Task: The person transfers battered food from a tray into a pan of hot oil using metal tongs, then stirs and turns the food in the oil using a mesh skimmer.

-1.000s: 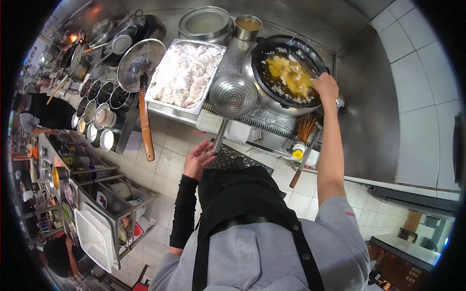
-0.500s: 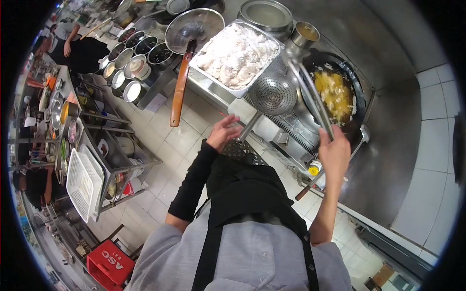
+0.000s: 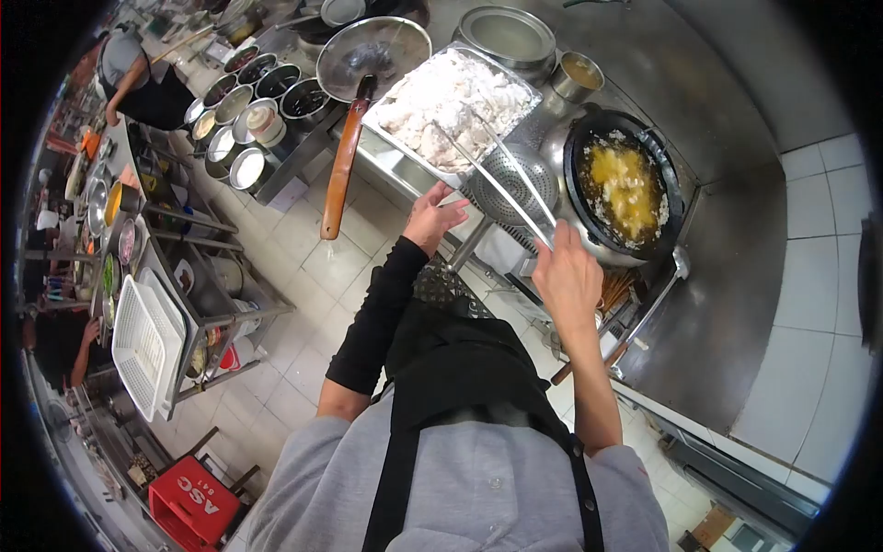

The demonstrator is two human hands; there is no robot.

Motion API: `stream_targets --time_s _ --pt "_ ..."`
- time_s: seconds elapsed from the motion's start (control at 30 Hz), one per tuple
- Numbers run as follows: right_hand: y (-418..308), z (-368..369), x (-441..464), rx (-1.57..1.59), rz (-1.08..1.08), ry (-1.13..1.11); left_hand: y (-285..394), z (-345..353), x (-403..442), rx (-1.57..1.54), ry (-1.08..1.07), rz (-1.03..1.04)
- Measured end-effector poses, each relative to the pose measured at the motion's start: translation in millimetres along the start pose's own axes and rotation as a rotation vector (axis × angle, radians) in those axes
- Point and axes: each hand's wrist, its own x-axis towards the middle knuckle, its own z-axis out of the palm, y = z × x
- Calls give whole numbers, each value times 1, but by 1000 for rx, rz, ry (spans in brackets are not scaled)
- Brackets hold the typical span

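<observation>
My right hand (image 3: 567, 271) is closed around long metal tongs (image 3: 492, 186). Their two arms are spread, and the tips reach over floured, pale pieces (image 3: 451, 97) heaped in a metal tray (image 3: 386, 138). My left hand (image 3: 436, 219) has its fingers apart beside the tray's near corner; whether they touch it I cannot tell. Under the tongs lies a perforated skimmer (image 3: 541, 173), its handle pointing back toward me. To the right sits a black wok (image 3: 676, 213), where yellow pieces (image 3: 625, 189) fry in bubbling oil.
A wooden-handled strainer (image 3: 342, 175) juts out left of the tray. Several seasoning pots (image 3: 235, 110) stand beyond it. Behind the tray are a large lidded pot (image 3: 508, 37) and a small pot (image 3: 579, 75). A ladle (image 3: 679, 264) rests right of the wok. Another person (image 3: 138, 78) stands far left.
My right hand has moved left, swinging the tongs from beside the wok to over the floured pieces. My left hand has come forward, closer to the tray.
</observation>
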Motion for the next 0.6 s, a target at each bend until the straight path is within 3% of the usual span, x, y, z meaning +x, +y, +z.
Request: stream_targets --time_s 0.37,0.5,0.6 --pt "33 -30 -28 153 196 120 5 -7 -3 58 -13 0" --pt "58 -48 -42 118 403 116 1 -16 -14 99 11 -16" --pt "86 -47 -41 -10 575 -9 -3 -25 -27 157 10 -67"
